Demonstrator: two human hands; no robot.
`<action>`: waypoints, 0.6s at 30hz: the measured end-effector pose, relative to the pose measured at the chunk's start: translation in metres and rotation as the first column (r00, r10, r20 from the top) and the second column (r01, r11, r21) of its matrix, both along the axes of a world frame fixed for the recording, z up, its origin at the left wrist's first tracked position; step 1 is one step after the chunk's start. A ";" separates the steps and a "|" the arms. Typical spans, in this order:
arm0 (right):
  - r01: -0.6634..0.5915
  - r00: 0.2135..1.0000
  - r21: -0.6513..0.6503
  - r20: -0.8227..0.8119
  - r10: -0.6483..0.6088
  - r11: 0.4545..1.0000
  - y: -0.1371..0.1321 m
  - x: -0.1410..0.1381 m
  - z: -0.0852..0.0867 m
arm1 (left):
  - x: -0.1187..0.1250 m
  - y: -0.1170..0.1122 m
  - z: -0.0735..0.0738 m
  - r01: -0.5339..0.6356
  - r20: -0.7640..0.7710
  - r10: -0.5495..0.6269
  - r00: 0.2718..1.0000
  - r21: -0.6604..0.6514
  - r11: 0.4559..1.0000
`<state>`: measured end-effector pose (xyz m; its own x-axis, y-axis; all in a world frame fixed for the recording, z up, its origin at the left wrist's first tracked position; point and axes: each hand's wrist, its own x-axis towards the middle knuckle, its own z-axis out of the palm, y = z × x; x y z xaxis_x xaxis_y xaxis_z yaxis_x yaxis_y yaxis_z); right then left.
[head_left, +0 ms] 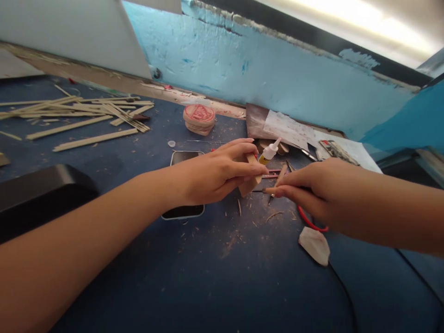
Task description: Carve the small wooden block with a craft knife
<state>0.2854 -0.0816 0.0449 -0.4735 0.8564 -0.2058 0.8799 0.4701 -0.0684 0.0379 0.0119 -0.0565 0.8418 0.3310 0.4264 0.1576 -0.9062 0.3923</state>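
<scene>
My left hand point(222, 171) is closed around a small angular piece of light wood point(249, 186), holding it over the table. The fingers cover much of that piece. To its right, my right hand point(308, 189) pinches a slim tool with a wood-coloured handle point(272, 190). A thin dark shaft points from it toward the wooden piece; whether the two touch, I cannot tell. Just behind the wood stands a glue bottle point(270, 150) with a white nozzle. A phone point(183, 212) lies partly under my left wrist.
Thin wooden sticks point(83, 132) are heaped at the back left. A round wooden piece with a red-marked top point(199, 119) stands near the wall. A pale scrap point(314, 246) and a dark cable point(343, 282) lie at the right. A black object point(65, 185) sits at the left.
</scene>
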 end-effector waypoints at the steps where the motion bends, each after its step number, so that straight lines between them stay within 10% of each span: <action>1: -0.016 1.000 0.001 0.004 0.016 1.000 0.000 0.001 0.000 | 0.000 0.000 0.001 0.005 -0.001 -0.005 1.000 0.010 1.000; 18: -0.202 0.979 0.066 0.042 0.199 0.977 0.002 0.005 -0.003 | 0.000 0.001 0.002 0.038 0.020 -0.039 0.999 0.072 0.997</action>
<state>0.2907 -0.0797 0.0416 -0.6305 0.7576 -0.1688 0.7687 0.6397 -0.0003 0.0379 0.0131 -0.0546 0.8439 0.2663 0.4658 0.1143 -0.9375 0.3288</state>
